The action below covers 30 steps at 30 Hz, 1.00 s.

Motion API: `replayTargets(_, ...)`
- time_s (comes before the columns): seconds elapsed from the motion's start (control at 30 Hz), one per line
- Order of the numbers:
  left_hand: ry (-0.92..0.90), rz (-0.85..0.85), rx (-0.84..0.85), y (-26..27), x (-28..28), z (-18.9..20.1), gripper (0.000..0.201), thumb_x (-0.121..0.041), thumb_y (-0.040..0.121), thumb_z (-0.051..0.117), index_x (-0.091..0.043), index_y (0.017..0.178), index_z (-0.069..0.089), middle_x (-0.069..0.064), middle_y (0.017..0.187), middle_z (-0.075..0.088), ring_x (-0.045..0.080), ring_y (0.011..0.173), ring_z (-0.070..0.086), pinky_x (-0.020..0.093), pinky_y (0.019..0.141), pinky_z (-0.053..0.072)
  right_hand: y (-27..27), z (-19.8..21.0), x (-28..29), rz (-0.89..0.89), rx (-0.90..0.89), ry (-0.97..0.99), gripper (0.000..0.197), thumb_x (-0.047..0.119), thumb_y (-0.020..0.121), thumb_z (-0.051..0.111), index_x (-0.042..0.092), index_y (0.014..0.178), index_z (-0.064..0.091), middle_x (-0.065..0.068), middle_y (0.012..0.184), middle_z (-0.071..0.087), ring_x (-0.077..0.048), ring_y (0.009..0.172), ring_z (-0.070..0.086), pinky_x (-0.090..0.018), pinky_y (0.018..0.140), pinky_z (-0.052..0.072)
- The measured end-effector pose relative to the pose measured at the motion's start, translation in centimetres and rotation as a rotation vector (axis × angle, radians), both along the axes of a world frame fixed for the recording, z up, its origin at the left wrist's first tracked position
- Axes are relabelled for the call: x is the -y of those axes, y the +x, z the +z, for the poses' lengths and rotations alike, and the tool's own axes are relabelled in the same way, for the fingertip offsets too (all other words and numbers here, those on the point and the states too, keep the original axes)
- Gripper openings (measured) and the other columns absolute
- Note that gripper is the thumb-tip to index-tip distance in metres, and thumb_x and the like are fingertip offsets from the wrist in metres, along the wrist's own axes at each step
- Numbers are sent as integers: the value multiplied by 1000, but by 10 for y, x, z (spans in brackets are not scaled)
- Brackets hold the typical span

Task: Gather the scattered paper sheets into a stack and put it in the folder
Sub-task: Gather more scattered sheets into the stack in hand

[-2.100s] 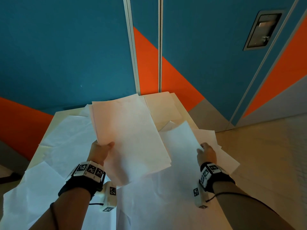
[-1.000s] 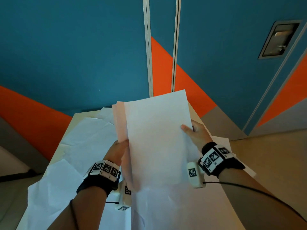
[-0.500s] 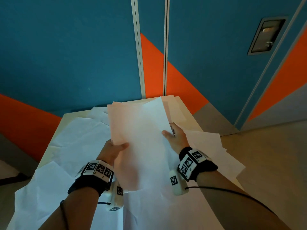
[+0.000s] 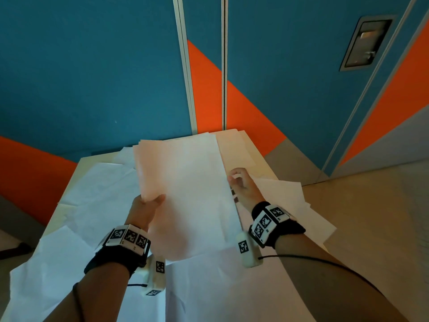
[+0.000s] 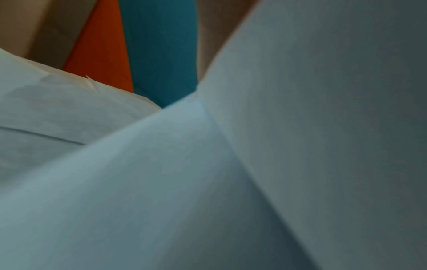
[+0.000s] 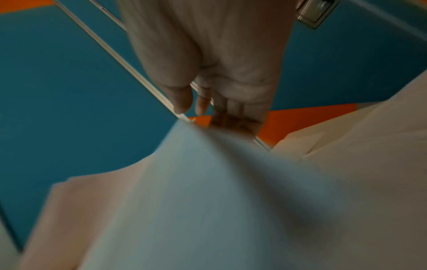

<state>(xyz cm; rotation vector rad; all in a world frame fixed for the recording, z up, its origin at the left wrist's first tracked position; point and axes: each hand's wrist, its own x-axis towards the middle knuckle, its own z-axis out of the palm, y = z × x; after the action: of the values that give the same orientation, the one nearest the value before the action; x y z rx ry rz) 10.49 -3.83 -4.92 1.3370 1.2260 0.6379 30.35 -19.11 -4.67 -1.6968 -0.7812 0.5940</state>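
Note:
My left hand [image 4: 148,203] grips a stack of white paper sheets [image 4: 185,194] at its left edge, thumb on top, and holds it slanted above the table. In the left wrist view only the stack's underside [image 5: 323,146] and loose sheets [image 5: 57,113] show. My right hand [image 4: 239,180] hovers at the stack's right edge with loosely bent fingers and holds nothing; the right wrist view shows its fingers [image 6: 203,104] just above the paper's edge [image 6: 208,164]. More loose sheets lie on the table at the left [image 4: 92,194], right [image 4: 283,196] and near me [image 4: 209,287].
The cream table [image 4: 92,159] stands against a blue and orange wall [image 4: 92,77]. A cream sheet or folder [image 4: 234,147] lies at its far end; I cannot tell which. Beige floor [image 4: 359,217] lies to the right, where sheets overhang the table's edge.
The right hand brought a sheet from the right onto the stack, then let go and moved to the stack's right edge. The left hand kept its grip throughout.

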Motion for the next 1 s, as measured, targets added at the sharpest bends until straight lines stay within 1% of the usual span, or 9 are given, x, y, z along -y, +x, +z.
replayTargets(0.07, 34, 72, -12, -3, -4, -1, 39, -9, 84, 65, 7, 118, 56, 27, 113, 62, 32, 92, 57, 43, 89, 47, 21, -15, 7, -116, 17, -168, 22, 21, 94, 52, 14, 114, 46, -7, 90, 58, -22, 80, 56, -24, 69, 42)
replayTargets(0.13, 51, 124, -2, -8, -8, 0, 38, -8, 85, 64, 8, 119, 55, 28, 115, 61, 29, 90, 55, 38, 84, 45, 43, -34, 19, -227, 118, -467, 36, 22, 88, 60, 8, 119, 50, -13, 112, 58, -28, 102, 56, -26, 83, 41)
replayTargets(0.27, 61, 184, 7, -15, -9, 3, 36, -7, 88, 60, 7, 121, 53, 19, 105, 59, 26, 91, 52, 33, 81, 41, 57, -67, 44, -207, 136, -957, 69, 37, 77, 71, 11, 132, 38, -14, 137, 33, -35, 129, 33, -44, 104, 36)
replayTargets(0.47, 40, 219, 8, -22, -12, 0, 36, -8, 88, 60, 6, 121, 53, 16, 102, 57, 27, 91, 53, 33, 83, 41, 54, -91, 45, -169, 60, -1024, 102, 30, 73, 78, 3, 145, 11, -18, 148, 25, -37, 136, 31, -44, 107, 35)
replayTargets(0.53, 34, 228, 13, -23, -11, -1, 36, -8, 89, 60, 5, 121, 53, 14, 101, 56, 27, 91, 53, 33, 82, 41, 55, -92, 42, -141, 21, -989, 102, 25, 75, 78, 0, 146, 10, -18, 148, 31, -35, 135, 36, -41, 107, 37)
replayTargets(0.7, 39, 236, 14, -23, -14, -4, 39, -8, 88, 61, 7, 122, 53, 18, 103, 57, 29, 92, 53, 37, 86, 43, 53, -97, 44, -171, 27, -878, 70, 23, 76, 75, 6, 136, 44, -14, 137, 51, -30, 122, 53, -35, 102, 44)
replayTargets(0.77, 43, 232, 23, -20, -15, -4, 39, -8, 88, 61, 7, 123, 52, 16, 101, 56, 29, 93, 52, 36, 86, 43, 57, -93, 49, -264, -17, -816, 61, 29, 77, 73, 8, 130, 52, -14, 132, 56, -31, 119, 54, -38, 102, 44)
replayTargets(0.9, 68, 225, 36, -9, -9, -6, 38, -8, 88, 60, 8, 122, 52, 14, 98, 54, 26, 90, 50, 32, 82, 39, 68, -84, 70, -407, 100, -989, 58, 38, 84, 62, 13, 133, 46, -12, 137, 39, -31, 127, 35, -43, 102, 34)
replayTargets(1.0, 47, 190, 47, -1, -5, -8, 35, -7, 88, 61, 8, 118, 53, 10, 81, 56, 26, 75, 52, 35, 81, 40, 74, -85, 86, -489, 87, -1069, 53, 36, 84, 61, 9, 128, 47, -15, 137, 31, -33, 126, 32, -43, 102, 34)
